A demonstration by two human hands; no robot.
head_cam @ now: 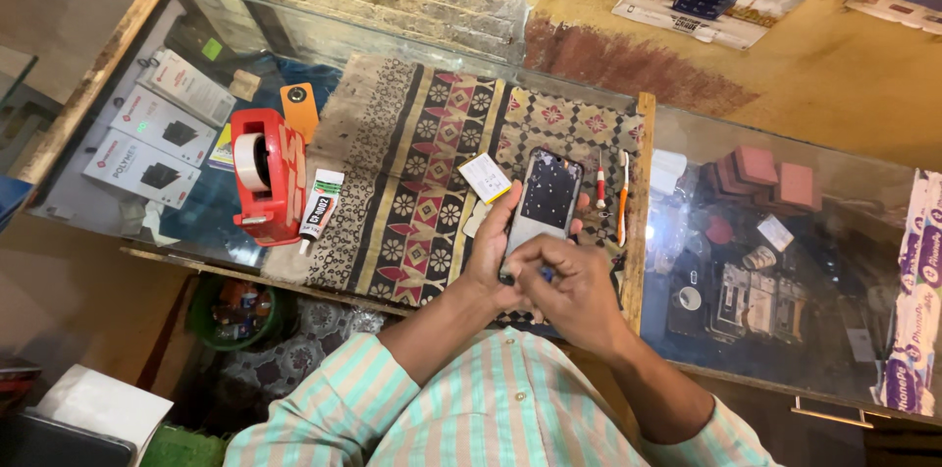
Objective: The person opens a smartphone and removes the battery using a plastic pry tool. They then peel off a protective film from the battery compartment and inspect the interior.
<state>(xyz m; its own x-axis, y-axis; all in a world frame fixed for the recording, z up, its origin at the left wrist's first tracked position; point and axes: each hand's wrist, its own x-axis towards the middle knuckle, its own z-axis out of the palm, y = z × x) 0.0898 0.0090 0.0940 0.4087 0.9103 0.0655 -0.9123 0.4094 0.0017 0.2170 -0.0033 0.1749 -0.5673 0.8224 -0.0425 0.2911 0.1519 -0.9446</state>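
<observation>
I hold an opened mobile phone [546,197], its back cover off, over a patterned cloth [412,163] on a glass counter. My left hand [491,249] grips the phone's left edge and lower end. My right hand [569,285] has its fingers pinched at the phone's bottom edge; whether a small tool is between them I cannot tell. A white card with a yellow edge [485,178] lies just left of the phone. Right of it lie a small red screwdriver [601,182] and an orange-handled toothbrush [622,194].
A red tape dispenser [267,176] and a glue tube [320,204] sit left on the cloth. Boxes [157,124] lie under the glass at far left; phone parts and pink blocks [760,173] lie under the glass [834,232] at right. A brick wall rises behind.
</observation>
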